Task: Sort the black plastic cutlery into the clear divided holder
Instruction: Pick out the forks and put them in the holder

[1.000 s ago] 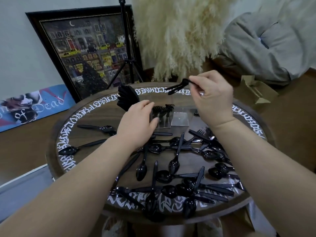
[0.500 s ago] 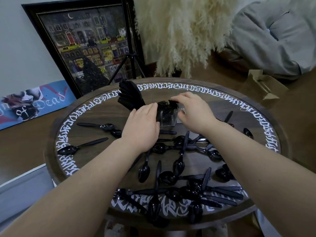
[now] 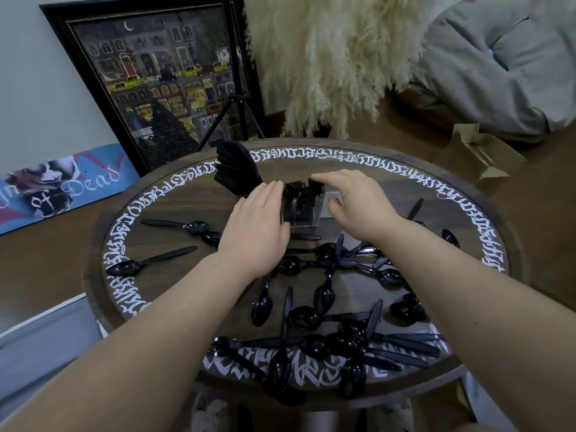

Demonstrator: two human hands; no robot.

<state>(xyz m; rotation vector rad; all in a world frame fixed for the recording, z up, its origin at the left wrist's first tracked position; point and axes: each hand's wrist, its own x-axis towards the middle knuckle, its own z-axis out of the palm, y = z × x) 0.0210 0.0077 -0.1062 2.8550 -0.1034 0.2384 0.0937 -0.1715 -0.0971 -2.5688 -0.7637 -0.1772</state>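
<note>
Both grips lie slack: our left hand point(image 3: 254, 227) rests flat against the clear divided holder point(image 3: 304, 207) at mid-counter, our right hand point(image 3: 355, 202) hovers over its upright forks point(image 3: 300, 190). Knives point(image 3: 237, 169) fill the left compartment; most spoons point(image 3: 324, 294) remain loose on the counter point(image 3: 405, 182).

You've got one view only: head-worn wide-angle, looking forward and steeply down from the near edge of the round table point(image 3: 486, 210). Close range, forearms enter from the bottom. Far wall and floor curve at the frame edges.
</note>
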